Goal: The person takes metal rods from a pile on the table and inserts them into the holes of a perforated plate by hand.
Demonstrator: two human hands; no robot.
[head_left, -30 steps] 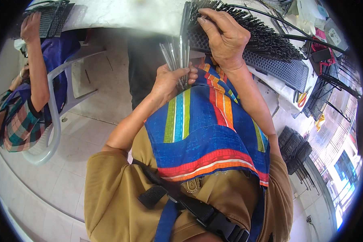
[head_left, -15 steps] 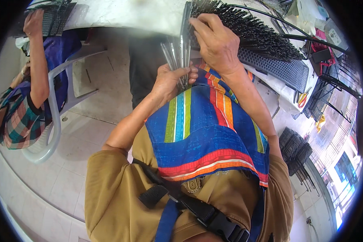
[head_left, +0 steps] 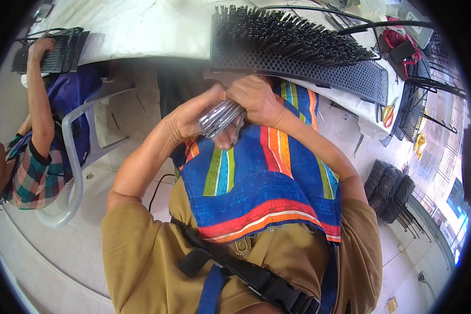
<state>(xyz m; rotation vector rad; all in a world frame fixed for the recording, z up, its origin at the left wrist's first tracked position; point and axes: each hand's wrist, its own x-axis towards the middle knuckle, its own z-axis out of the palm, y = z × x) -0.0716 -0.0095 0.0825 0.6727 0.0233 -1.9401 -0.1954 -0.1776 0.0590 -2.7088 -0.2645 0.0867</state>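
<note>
In front of my apron, my left hand (head_left: 193, 112) is closed round a bundle of slim, shiny, silvery strips (head_left: 221, 119), perhaps clear-wrapped; blur hides exactly what they are. Its fingers curl beneath the bundle. My right hand (head_left: 254, 99) is closed against the bundle's upper right end, touching the left hand's thumb side. Just beyond both hands, at the table's edge, a black perforated metal tray (head_left: 303, 76) holds a dense mass of thin black rods (head_left: 293, 39).
The white-covered table (head_left: 141, 36) runs across the far side. Scissors with orange handles (head_left: 388, 115) hang at its right edge. Black wire racks (head_left: 387, 191) stand low at right. At left, a co-worker's hand (head_left: 39, 49) holds a black mesh piece (head_left: 65, 52) beside a plastic chair (head_left: 73, 152).
My right hand has come down from the black rods to the bundle. The strips, upright and fanned before, now lie tilted between both hands. The view has shifted, showing more of the tray.
</note>
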